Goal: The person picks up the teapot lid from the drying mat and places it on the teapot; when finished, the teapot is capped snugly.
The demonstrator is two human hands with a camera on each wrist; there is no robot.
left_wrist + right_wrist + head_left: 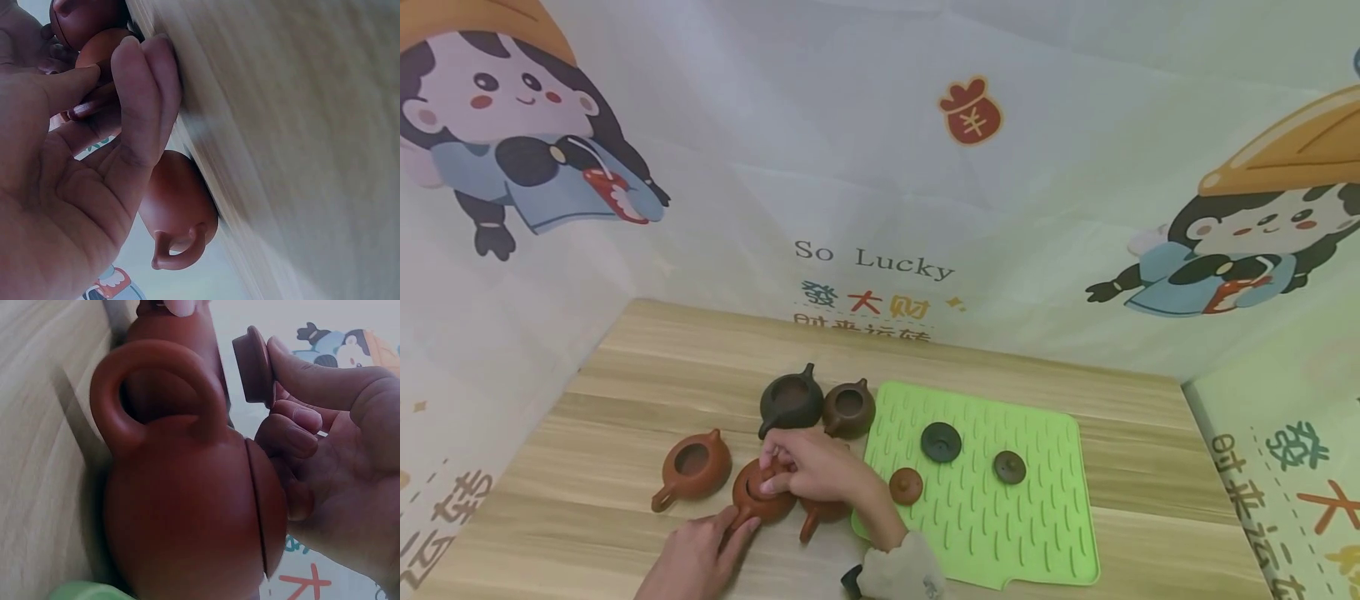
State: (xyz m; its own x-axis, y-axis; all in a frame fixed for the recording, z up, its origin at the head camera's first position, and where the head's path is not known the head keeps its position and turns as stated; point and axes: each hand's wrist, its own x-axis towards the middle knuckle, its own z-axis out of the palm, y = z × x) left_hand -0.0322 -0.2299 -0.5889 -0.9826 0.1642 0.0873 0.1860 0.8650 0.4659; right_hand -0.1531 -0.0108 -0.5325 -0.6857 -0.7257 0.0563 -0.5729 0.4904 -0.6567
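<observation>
My left hand (700,550) pinches the handle of a reddish-brown teapot (747,502) at the front of the group; the left wrist view shows thumb and fingers around that handle (94,103). Over its opening, my right hand (827,468) holds a small reddish-brown lid (253,369) between thumb and fingers. The lid is tilted in the right wrist view, its inner collar towards the pot. Just right of this pot stands another reddish-brown teapot (181,512) with its lid on, partly hidden under my right hand in the head view.
A lidless reddish-brown teapot (711,473) stands at the left. Behind are an open black teapot (805,417) and an open dark brown teapot (857,427). On the green mat (985,525) lie a black lid (941,442), a dark brown lid (1009,467) and a reddish-brown lid (906,486).
</observation>
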